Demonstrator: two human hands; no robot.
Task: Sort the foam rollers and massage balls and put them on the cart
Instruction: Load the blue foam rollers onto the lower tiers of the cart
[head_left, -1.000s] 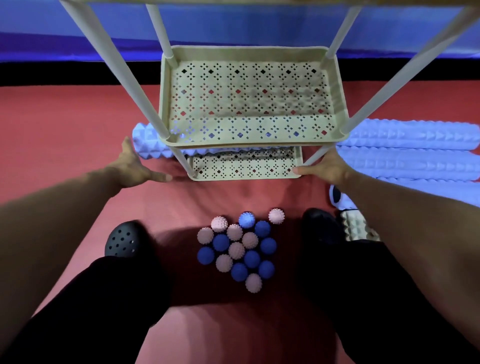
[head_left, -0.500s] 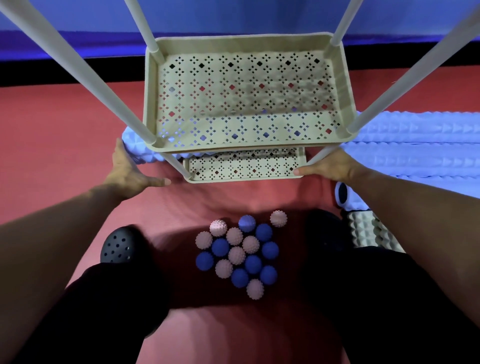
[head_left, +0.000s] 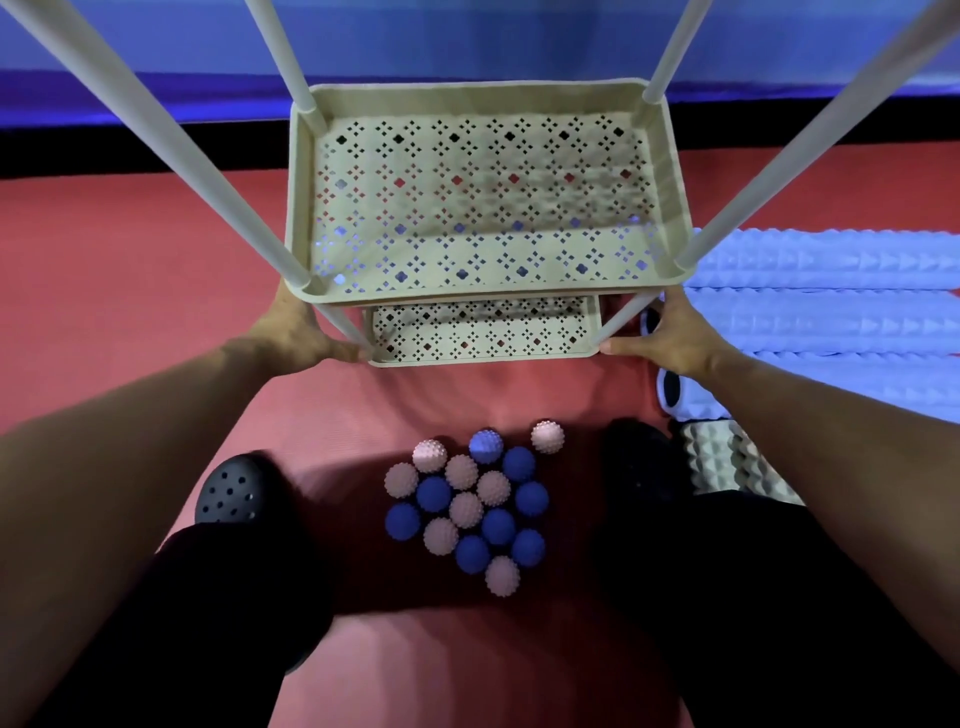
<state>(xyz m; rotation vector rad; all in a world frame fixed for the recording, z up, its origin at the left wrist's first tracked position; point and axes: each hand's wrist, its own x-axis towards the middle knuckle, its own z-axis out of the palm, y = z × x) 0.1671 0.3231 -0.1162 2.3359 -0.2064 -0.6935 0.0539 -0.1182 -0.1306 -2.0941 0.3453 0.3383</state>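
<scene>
Both hands' fingers grip the cart (head_left: 670, 171) (2 shelves bare); balls (head_left: 470, 506) on floor.

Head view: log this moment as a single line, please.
left hand on cart bottom corner | right hand on opposite corner | shelves empty | massage balls, foam rollers on floor

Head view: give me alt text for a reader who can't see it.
Both hands, left hand and right hand, touch the near corners of the bottom tray of a beige cart. Its shelves hold nothing; pink and blue spiky massage balls cluster on the red floor, pale blue foam rollers lie to the right.
</scene>
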